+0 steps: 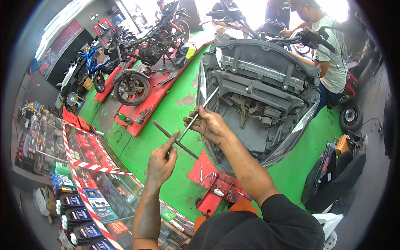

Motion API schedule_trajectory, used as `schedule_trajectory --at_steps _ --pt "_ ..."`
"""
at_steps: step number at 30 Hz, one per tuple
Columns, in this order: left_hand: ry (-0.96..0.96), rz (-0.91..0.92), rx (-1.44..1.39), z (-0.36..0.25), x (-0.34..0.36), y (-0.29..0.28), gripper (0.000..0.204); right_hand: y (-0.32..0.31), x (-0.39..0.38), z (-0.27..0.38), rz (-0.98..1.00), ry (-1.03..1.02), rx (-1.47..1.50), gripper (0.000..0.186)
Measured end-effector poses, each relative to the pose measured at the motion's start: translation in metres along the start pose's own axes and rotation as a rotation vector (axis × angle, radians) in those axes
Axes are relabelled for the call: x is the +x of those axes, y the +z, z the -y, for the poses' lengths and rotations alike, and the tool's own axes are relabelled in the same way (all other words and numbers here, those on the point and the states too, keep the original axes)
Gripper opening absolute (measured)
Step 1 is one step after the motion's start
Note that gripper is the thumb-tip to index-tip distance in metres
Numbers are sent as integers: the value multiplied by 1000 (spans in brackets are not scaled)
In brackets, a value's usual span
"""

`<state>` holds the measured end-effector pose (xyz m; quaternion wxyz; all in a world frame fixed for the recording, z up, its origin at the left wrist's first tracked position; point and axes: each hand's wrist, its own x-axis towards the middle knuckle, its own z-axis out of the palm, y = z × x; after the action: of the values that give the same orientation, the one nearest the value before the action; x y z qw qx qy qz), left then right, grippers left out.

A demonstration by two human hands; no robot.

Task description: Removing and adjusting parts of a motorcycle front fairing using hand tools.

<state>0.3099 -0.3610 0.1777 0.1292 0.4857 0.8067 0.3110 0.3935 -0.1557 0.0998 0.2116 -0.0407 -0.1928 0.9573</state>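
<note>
Far left first: glass display case [54, 141] packed with small boxed parts, red-and-white striped tape [89, 166] along its edge. Upper left: blue motorbike [89, 62] parked by the wall, stripped motorbike [133, 79] standing on a red ramp [143, 106], front wheel toward the camera.

Centre, over green floor [175, 121]: left hand [161, 160] raised, greasy, thumb and fingers pinched on the near end of a long dark rod [173, 138]. Rod slanted from upper left down to lower right, likely held as the cross handle. Crossing it, a bright metal shaft [200, 110] running up-right toward the open front of a scooter [266, 96]. Right hand [210, 125] curled closed around that shaft near the crossing, probably steadying it so the far tip stays seated in the bodywork. Looks like one T-shaped wrench, though the joint itself is hidden by fingers.

Lower centre: red tool tray [216, 183] with small sockets and bits, within easy reach beneath the hands.

Right of centre: scooter front panel removed, grey frame and wiring exposed. Upper right: another person [331, 54] in a light shirt at the handlebars. Lower right: black seat [333, 175] lying on the floor, apart from the scooter.
</note>
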Motion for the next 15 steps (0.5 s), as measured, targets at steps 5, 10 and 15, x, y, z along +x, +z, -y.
schedule_trajectory --at_steps 5,10,15 --pt "120 -43 420 9 -15 24 34 -13 1 -7 -107 36 -23 23" --pt "-55 -125 14 24 11 33 41 -7 -6 -14 -89 -7 -33 26" --pt "-366 199 -952 12 0 41 48 1 -24 -38 31 223 -102 26"
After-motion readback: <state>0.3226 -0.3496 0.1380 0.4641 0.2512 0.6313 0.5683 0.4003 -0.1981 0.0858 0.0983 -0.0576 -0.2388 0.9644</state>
